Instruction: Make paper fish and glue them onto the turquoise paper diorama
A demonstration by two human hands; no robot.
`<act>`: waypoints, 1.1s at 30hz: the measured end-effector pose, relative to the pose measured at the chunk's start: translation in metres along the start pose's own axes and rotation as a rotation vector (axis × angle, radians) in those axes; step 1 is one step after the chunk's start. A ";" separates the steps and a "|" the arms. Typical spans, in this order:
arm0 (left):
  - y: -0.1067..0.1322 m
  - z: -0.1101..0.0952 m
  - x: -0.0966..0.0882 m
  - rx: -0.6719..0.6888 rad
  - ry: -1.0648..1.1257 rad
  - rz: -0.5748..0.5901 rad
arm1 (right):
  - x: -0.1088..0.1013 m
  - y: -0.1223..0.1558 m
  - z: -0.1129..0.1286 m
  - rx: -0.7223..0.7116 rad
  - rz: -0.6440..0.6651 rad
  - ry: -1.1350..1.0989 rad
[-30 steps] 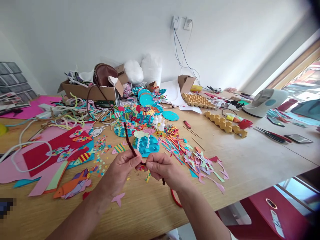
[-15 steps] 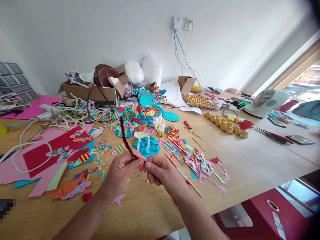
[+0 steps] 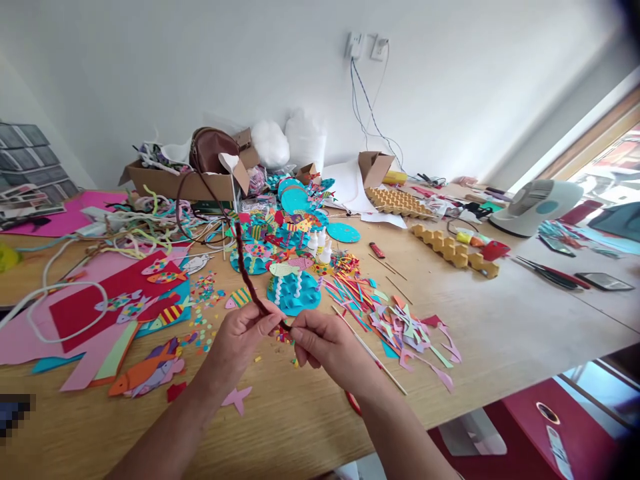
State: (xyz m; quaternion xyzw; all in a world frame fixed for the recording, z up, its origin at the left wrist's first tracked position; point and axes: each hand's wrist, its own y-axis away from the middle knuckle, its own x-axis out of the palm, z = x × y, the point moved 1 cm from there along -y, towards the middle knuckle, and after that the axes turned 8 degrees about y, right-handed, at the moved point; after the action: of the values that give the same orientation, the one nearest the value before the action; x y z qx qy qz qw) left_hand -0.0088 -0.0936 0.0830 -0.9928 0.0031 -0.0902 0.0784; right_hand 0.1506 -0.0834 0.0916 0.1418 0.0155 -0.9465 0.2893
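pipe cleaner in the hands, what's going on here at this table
A person at a wooden table holds a dark red pipe cleaner in both hands. The left hand and the right hand pinch its lower end close together, and the rest stands up and away from them. Paper scraps, an orange paper fish and a thin wooden stick lie around the hands.

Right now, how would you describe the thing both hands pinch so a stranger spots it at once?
On the wooden table, find the left hand and right hand meeting near the front edge. From their fingertips a dark red pipe cleaner rises up and leftward. Unlike the pale pipe cleaners heaped farther back, it is maroon and held in the air.
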 end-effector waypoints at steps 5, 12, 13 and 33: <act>0.005 0.002 0.005 -0.061 0.184 0.064 | -0.009 -0.007 0.003 0.036 0.154 -0.231; 0.004 0.006 0.003 -0.040 0.253 0.019 | -0.003 -0.011 0.001 0.053 0.087 -0.463; 0.004 0.005 0.004 -0.018 0.222 0.028 | 0.001 -0.011 0.000 0.066 0.104 -0.489; 0.003 0.000 -0.003 0.006 0.021 -0.057 | 0.020 -0.003 -0.002 0.031 -0.163 0.047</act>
State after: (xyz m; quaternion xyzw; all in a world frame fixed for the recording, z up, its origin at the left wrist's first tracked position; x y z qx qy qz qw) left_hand -0.0116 -0.0968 0.0821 -0.9913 -0.0246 -0.1028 0.0786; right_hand 0.1338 -0.0910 0.0838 0.1667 0.0193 -0.9635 0.2088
